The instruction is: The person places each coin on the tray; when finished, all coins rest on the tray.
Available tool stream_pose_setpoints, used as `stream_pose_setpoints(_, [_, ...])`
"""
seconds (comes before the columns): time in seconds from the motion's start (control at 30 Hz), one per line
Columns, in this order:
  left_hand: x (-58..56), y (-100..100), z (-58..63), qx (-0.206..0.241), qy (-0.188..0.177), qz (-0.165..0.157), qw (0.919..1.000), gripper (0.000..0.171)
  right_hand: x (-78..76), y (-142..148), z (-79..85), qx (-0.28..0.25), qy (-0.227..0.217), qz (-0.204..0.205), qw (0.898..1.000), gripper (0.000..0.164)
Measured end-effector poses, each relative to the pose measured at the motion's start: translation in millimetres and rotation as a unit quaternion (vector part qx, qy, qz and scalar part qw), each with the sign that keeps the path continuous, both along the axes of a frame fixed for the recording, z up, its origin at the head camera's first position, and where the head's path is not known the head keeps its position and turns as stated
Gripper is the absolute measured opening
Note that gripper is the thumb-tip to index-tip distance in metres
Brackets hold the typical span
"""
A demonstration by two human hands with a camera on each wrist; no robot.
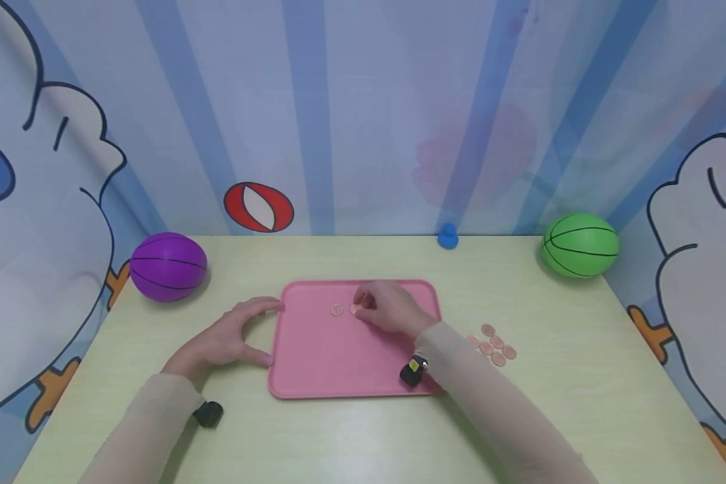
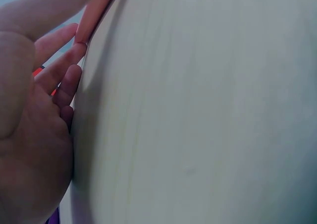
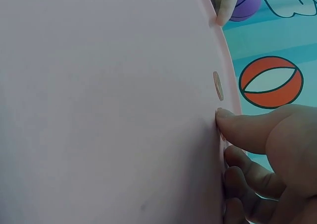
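The left hand [image 1: 226, 339] is resting on the table [image 1: 581, 403], its relaxed fingers and thumb bracing the pink tray [image 1: 339, 370] by its near-left edge. Farther in, the right hand [image 1: 390, 308] is pinching a coin [image 1: 355, 309] at its fingertips, pressing it onto the tray; a second coin [image 1: 337, 310] is lying just beyond those fingertips.

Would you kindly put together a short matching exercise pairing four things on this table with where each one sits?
Things:
1. purple ball
2. green ball
3. pile of coins
4. left hand

Places:
A. on the table just right of the pink tray
B. at the tray's left edge
C. far left of the table
D. far right of the table

Pairs: 1-C, 2-D, 3-A, 4-B
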State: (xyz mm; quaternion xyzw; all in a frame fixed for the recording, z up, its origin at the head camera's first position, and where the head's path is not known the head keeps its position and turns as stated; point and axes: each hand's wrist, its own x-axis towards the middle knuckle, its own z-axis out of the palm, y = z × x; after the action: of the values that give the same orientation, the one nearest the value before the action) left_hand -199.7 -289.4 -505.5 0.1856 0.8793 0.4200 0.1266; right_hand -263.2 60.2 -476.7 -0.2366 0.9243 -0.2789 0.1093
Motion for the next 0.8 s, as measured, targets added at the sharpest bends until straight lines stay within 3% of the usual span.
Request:
stream_pose_setpoints(0.47, [0.4,0.7,0.7,-0.002,0.009,-0.005,0.9999,0.105,-1.0,1.8,-0.7,-0.002,0.007,0.007,1.0,0.019])
stream_pose_setpoints(0.8, [0.1,-0.3,1.2,-0.001,0.017,-0.013,0.9998,0.101,-1.6,11.5,1.3,-0.001,0.015,0.045,0.999,0.025])
